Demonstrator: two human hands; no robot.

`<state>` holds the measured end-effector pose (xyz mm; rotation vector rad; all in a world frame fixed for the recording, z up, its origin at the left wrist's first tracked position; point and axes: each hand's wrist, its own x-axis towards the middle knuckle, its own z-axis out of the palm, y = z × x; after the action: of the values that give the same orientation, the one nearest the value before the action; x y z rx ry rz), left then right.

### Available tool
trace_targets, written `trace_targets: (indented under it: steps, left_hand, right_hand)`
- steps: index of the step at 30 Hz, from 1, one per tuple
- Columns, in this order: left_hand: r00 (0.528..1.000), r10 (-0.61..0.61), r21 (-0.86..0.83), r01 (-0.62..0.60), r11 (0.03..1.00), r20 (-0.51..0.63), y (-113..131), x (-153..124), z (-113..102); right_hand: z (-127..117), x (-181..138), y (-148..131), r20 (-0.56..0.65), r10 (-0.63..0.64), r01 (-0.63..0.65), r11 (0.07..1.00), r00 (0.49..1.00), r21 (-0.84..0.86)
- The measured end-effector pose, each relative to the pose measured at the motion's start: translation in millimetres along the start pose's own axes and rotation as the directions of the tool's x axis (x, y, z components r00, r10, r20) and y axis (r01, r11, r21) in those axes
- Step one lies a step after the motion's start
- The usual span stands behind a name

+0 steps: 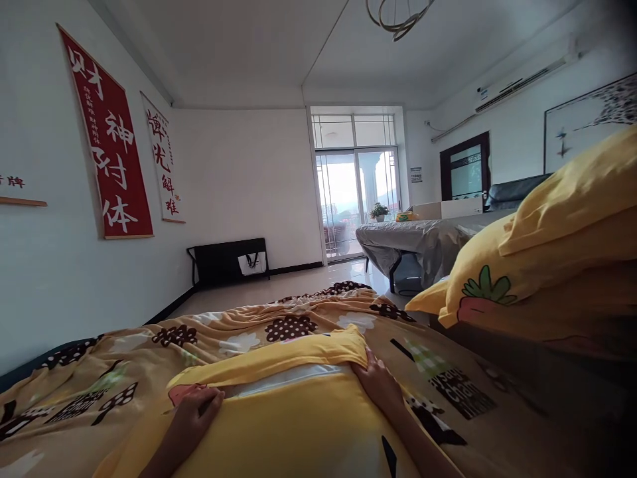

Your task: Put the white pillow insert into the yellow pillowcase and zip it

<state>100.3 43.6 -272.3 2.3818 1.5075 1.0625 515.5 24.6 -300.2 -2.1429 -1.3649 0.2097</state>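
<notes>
A yellow pillowcase (293, 431) with a white pillow (288, 383) showing at its open end lies in front of me on an orange patterned blanket (209, 332). My left hand (192, 411) is closed on the lower edge of the case's opening at the left. My right hand (381, 382) grips the upper edge of the opening at the right, fingers curled over the fabric. Both forearms rest on the yellow case.
Two stacked yellow pillows (557, 245) with a carrot print sit at the right. Beyond the blanket are a tiled floor, a covered table (423, 242), a black rack (226, 262) by the wall, glass balcony doors (355, 192) and red and white wall scrolls (112, 139).
</notes>
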Motion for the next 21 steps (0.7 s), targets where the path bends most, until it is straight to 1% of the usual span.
trace_targets:
  steps: [11,15,21]
  left_hand:
    - [0.999,0.052,0.019,-0.052,0.998,-0.011,-7.3,-0.8,3.3]
    - [0.998,0.056,0.020,-0.055,0.998,-0.032,-5.6,-2.7,2.2]
    - [0.999,0.044,-0.010,-0.044,0.999,-0.016,-1.3,-4.5,0.0]
  right_hand:
    - [3.6,2.9,2.3,-0.004,0.005,-0.005,1.000,1.000,0.015]
    - [2.1,1.5,1.8,-0.005,-0.006,0.006,1.000,1.000,0.015]
    - [2.7,1.2,1.6,-0.016,-0.002,0.002,1.000,1.000,-0.003]
